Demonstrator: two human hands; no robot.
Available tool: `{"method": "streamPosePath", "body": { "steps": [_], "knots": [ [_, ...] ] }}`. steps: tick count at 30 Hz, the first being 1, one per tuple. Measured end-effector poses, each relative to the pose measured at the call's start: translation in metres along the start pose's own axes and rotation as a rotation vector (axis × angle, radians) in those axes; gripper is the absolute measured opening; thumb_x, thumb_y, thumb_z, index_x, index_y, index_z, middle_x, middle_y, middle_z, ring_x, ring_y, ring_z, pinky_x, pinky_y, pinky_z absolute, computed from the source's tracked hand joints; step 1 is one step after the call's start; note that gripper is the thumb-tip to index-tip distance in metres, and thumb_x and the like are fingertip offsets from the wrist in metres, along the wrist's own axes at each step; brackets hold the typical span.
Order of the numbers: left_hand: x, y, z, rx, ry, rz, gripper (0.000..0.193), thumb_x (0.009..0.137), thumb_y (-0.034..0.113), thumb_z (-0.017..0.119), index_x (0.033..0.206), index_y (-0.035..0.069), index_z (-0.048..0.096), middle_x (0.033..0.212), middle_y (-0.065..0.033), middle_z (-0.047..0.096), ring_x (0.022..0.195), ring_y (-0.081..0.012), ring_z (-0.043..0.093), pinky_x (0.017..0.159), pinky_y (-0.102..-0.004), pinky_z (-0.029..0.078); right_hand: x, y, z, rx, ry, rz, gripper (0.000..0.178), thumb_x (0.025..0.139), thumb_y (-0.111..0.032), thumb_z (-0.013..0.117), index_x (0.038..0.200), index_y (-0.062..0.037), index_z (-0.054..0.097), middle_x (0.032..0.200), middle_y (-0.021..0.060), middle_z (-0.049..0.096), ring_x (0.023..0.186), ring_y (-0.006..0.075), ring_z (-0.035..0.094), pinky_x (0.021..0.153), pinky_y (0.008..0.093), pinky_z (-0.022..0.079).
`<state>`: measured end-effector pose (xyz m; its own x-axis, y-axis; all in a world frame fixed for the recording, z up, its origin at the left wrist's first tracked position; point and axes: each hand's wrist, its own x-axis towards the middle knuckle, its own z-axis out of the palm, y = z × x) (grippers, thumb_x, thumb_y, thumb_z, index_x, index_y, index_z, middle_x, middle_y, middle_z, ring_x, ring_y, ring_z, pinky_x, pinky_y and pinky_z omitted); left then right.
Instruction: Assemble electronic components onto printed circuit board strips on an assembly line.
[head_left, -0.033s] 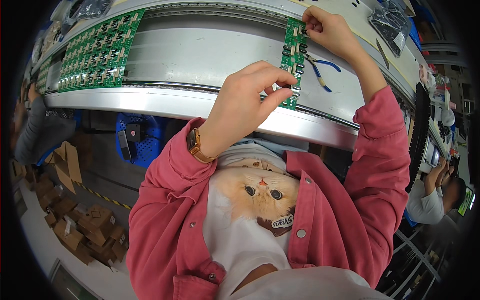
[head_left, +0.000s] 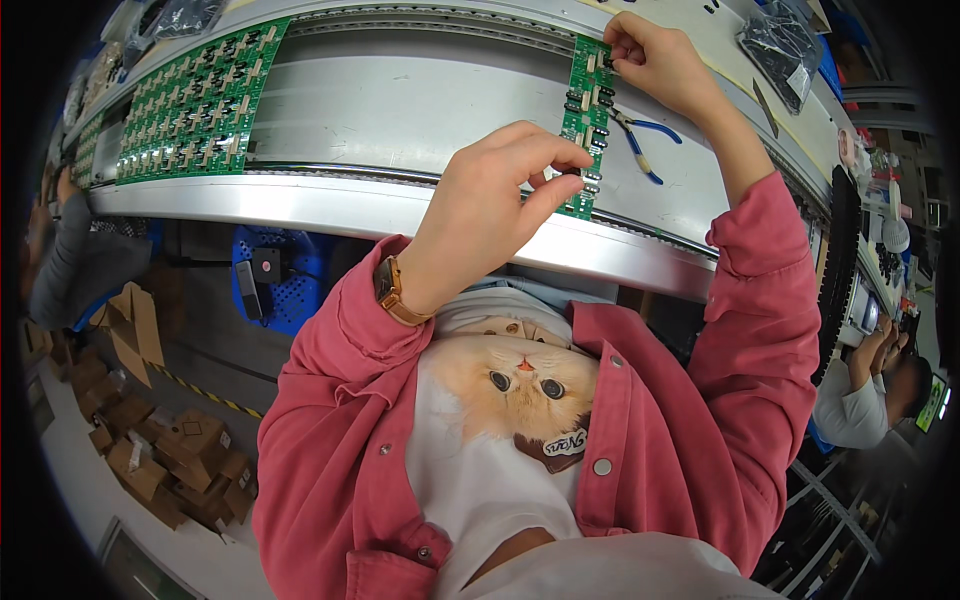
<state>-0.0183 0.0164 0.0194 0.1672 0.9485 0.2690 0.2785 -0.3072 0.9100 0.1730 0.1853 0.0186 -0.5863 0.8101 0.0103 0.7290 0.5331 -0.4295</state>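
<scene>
A narrow strip of green circuit board (head_left: 572, 126), set with black and pale components, spans the metal conveyor rails in front of me. My left hand (head_left: 490, 190) is over its near end, thumb and forefinger closed in a pinch, with something dark and small just visible between them. At the strip's far end, my right hand (head_left: 660, 62) also pinches at the board's right edge; its fingertips hide what they grip. Blue-handled pliers (head_left: 638, 145) lie just right of the strip, jaws toward it.
A larger panel of populated circuit boards (head_left: 195, 108) sits on the rails at the left. A bag of dark parts (head_left: 780, 55) lies at the far right. Below the conveyor's front rail (head_left: 300, 207) is a blue perforated bin (head_left: 310, 275). Co-workers are at both sides.
</scene>
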Motion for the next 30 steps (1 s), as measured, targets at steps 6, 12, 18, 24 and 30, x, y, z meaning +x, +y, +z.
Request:
{"method": "streamPosePath", "body": {
  "steps": [6,12,18,24,30],
  "knots": [
    [0.001,-0.006,0.001,0.227,0.035,0.014,0.016,0.081,0.001,0.063,0.095,0.004,0.068,0.088,-0.0046,0.061,0.062,-0.0130,0.050,0.058,-0.0227,0.041,0.001,0.000,0.000,-0.043,0.000,-0.050,0.026,0.076,0.003,0.062,0.099,-0.0094,0.060,0.075,0.0030,0.062,0.062,0.0131,0.053,0.059,0.0242,0.045],
    [0.002,-0.017,0.005,0.457,0.043,0.039,0.016,0.082,-0.001,0.059,0.094,0.005,0.068,0.086,-0.0048,0.057,0.060,-0.0169,0.050,0.057,-0.0265,0.042,0.001,0.001,0.001,-0.040,0.004,-0.050,0.029,0.077,0.002,0.062,0.102,-0.0106,0.060,0.076,0.0029,0.062,0.062,0.0130,0.054,0.059,0.0239,0.045],
    [0.001,-0.018,0.006,0.480,0.035,0.044,0.017,0.080,-0.001,0.059,0.093,0.005,0.068,0.083,-0.0053,0.056,0.061,-0.0190,0.052,0.058,-0.0289,0.043,0.000,0.001,0.000,-0.028,-0.005,-0.050,0.031,0.076,0.002,0.062,0.104,-0.0114,0.060,0.076,0.0025,0.062,0.062,0.0124,0.054,0.059,0.0235,0.045],
    [0.001,-0.018,0.006,0.466,0.031,0.054,0.015,0.081,-0.001,0.060,0.092,0.005,0.068,0.083,-0.0053,0.056,0.061,-0.0195,0.052,0.058,-0.0292,0.043,0.000,0.003,0.002,-0.029,0.014,-0.062,0.031,0.076,0.003,0.063,0.104,-0.0117,0.060,0.075,0.0021,0.062,0.061,0.0120,0.053,0.059,0.0235,0.045],
    [0.000,-0.018,0.007,0.497,0.013,0.051,0.014,0.081,-0.001,0.060,0.090,0.005,0.069,0.084,-0.0055,0.056,0.061,-0.0202,0.052,0.059,-0.0294,0.044,0.001,0.001,0.001,-0.046,-0.003,-0.054,0.032,0.076,0.003,0.062,0.104,-0.0119,0.060,0.075,0.0022,0.062,0.061,0.0122,0.053,0.058,0.0239,0.045]
  ]
}}
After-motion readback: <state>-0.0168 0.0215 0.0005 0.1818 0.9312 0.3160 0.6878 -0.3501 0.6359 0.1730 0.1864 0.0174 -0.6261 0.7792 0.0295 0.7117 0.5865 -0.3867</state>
